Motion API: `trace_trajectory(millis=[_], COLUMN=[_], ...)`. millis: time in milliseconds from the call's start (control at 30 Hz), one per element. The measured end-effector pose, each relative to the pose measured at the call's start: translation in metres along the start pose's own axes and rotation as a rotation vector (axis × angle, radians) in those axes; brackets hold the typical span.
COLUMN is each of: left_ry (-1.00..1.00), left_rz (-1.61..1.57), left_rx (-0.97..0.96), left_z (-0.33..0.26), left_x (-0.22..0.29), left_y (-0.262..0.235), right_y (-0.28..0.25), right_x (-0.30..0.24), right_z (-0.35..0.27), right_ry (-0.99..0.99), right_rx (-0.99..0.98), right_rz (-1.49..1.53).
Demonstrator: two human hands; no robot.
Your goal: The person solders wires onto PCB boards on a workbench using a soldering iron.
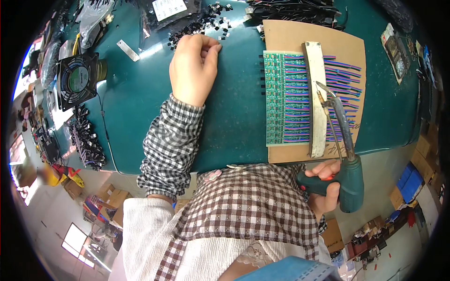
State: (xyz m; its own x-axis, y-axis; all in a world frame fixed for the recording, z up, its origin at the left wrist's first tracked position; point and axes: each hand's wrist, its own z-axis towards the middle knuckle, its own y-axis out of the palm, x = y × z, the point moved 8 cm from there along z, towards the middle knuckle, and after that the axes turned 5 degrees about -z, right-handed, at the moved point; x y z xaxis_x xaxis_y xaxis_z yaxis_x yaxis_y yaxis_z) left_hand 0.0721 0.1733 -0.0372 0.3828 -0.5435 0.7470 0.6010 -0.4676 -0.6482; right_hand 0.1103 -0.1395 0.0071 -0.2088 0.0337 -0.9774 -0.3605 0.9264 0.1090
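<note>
My right hand [324, 187] is wrapped round the handle of a dark green soldering gun [350, 185]. The gun's metal tip and thin feed tube reach up over a whitish bar [318, 117]. That bar lies across rows of thin multicoloured wires [296, 99] running from a strip of green circuit boards [274, 100], all resting on a cardboard sheet [311, 33]. At the upper left, my left hand [193, 65] is closed, its fingers curled beside a scatter of small black connectors [218, 23]. Whatever its fingertips pinch is hidden.
A black square fan [77, 80] stands on the green table [234, 107] at the left, its cable trailing to the front edge. Near it lie a metal strip [128, 50] and a black wire bundle [86, 138]. Black cables [295, 14] lie behind the cardboard; a small stained tray [396, 51] is far right.
</note>
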Motion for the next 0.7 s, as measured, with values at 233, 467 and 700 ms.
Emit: trace_trajectory(millis=[233,467,700], left_ry=[0.008,0.065,0.179], left_rz=[-0.037,0.142,0.161], left_rx=[0.021,0.005,0.069], left_z=[-0.010,0.006,0.006], left_x=[0.014,0.012,0.015], left_y=[-0.017,0.005,0.002], right_y=[-0.007,0.006,0.010], right_x=[0.005,-0.001,0.002], right_z=[-0.006,-0.009,-0.006], right_ry=[0.030,-0.008,0.033], right_rx=[-0.005,-0.047,-0.002], right_rz=[-0.036,0.032,0.084])
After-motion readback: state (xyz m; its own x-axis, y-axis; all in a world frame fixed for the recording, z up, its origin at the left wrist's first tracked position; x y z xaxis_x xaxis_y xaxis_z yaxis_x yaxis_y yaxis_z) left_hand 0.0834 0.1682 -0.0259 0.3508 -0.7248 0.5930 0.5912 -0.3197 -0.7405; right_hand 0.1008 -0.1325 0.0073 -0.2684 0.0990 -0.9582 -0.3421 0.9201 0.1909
